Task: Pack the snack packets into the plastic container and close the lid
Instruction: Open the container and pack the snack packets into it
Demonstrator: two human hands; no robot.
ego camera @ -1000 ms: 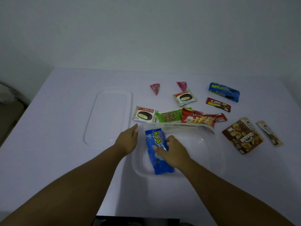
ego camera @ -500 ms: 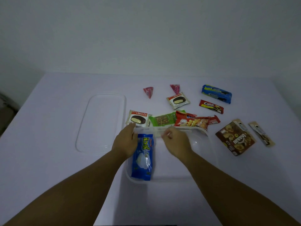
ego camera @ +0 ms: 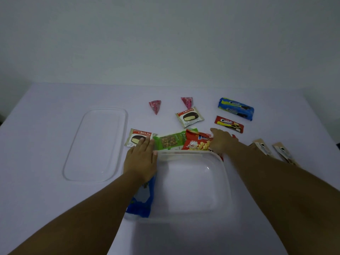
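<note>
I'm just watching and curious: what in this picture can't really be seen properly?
- Blue packet in the container: its top half is covered by the left hand.
- Brown box: hidden behind the right forearm.
- Red snack packet: right end covered by the right hand; grip unclear.
- Pink triangle packets: print too small.

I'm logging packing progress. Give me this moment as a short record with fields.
container: clear plastic container, open
lid: off, lying flat on the table left of it
packed: one blue packet along the left wall
left hand: resting flat on the container's far-left corner
right hand: on the red snack packet beyond the far rim
unpacked: remaining packets on the table
</note>
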